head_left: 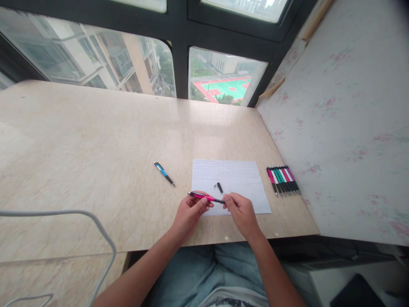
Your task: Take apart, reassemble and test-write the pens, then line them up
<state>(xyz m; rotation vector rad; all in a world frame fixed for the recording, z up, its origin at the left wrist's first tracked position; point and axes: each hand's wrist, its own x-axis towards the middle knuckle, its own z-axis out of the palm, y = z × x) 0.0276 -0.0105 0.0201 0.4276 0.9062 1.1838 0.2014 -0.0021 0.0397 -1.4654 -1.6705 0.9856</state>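
Observation:
Above the lower edge of a sheet of paper point(231, 168) with rows of writing, a pink pen point(207, 197) is held nearly level. My left hand point(191, 209) is closed round its pink barrel, clip end to the left. My right hand point(240, 209) pinches the dark, thin front end of the same pen; its very tip is hidden by my fingers. Just beyond the pen, a black pen grip point(219, 187) lies on the paper, beside a tiny metallic piece point(215, 186) that looks like a pen tip.
A blue pen point(164, 173) lies left of the paper. To the right, several pens point(283, 180) in pink, white, green and purple lie side by side near the wall point(345, 128). A grey cable point(96, 219) loops over the left of the marble-patterned tabletop point(96, 170). Windows stand behind.

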